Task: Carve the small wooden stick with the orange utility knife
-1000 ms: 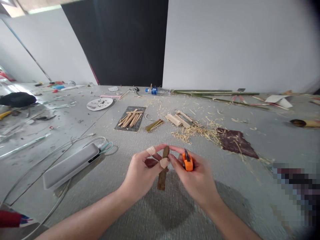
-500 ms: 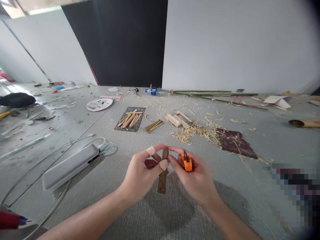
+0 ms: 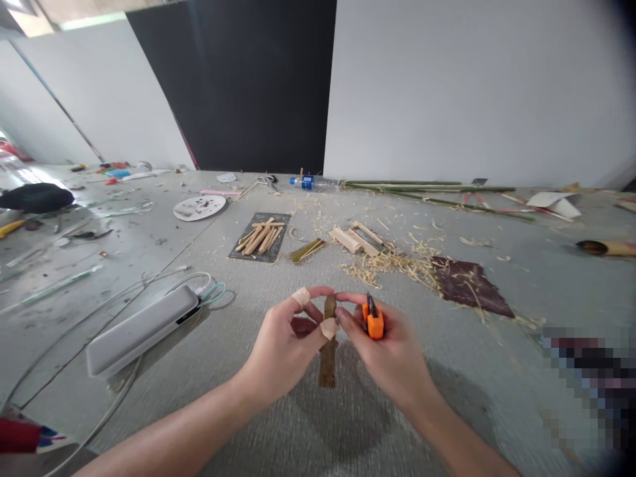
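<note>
A flat brown strip, seemingly bamboo (image 3: 327,368), hangs upright between my two hands at the lower middle of the view. My left hand (image 3: 285,338), with tape or plasters on its index finger and thumb, pinches the strip. My right hand (image 3: 390,351) is closed around an orange utility knife (image 3: 374,324), its dark end pointing up. Thumb and index fingertip of that hand also touch the strip's upper part. Part of the strip is covered by my left thumb, and most of the knife is hidden in my palm.
Ahead lies a dark mat (image 3: 275,250) with several wooden sticks, beside split bamboo pieces (image 3: 348,240) and curly shavings (image 3: 368,273). A maroon sheet (image 3: 472,288) is to the right. At left are a white power bank (image 3: 144,331) with cables and a paint-spotted plate (image 3: 201,207).
The strip's lower end has swung slightly to the right. Both hands keep their hold, and the whole view has shifted a little.
</note>
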Motion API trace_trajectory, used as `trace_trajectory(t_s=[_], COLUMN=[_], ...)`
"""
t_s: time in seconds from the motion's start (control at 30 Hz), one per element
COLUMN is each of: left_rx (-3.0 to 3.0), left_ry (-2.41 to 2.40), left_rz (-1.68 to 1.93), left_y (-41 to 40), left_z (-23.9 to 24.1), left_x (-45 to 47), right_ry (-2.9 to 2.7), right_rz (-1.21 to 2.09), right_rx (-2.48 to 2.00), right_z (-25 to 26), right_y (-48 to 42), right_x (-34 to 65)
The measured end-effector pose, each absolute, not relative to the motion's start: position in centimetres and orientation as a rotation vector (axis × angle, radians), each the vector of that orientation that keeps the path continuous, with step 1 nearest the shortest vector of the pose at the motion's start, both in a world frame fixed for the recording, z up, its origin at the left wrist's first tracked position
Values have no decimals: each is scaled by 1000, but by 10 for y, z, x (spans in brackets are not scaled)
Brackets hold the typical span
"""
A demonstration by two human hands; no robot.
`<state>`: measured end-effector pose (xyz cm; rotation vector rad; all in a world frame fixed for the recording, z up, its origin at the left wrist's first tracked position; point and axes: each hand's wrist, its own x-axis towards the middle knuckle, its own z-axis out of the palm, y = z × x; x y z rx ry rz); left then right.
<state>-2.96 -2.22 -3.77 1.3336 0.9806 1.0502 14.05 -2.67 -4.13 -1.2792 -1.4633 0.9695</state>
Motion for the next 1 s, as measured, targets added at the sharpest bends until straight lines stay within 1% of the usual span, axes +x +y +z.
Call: trace_trajectory(t_s=[0.43,1.0], left_rx=[1377,1348], left_ry=[1016,1014], left_rz=[1074,1006], left_y=[-22,-19], left_z=[-35,-35], left_x=[-30,-30], right_ry=[-1487,-1532], right_rz=[987,905], right_rx=[-1295,-1302], right_z=[-45,-45], right_y=[-25,-25], right_x=[142,143])
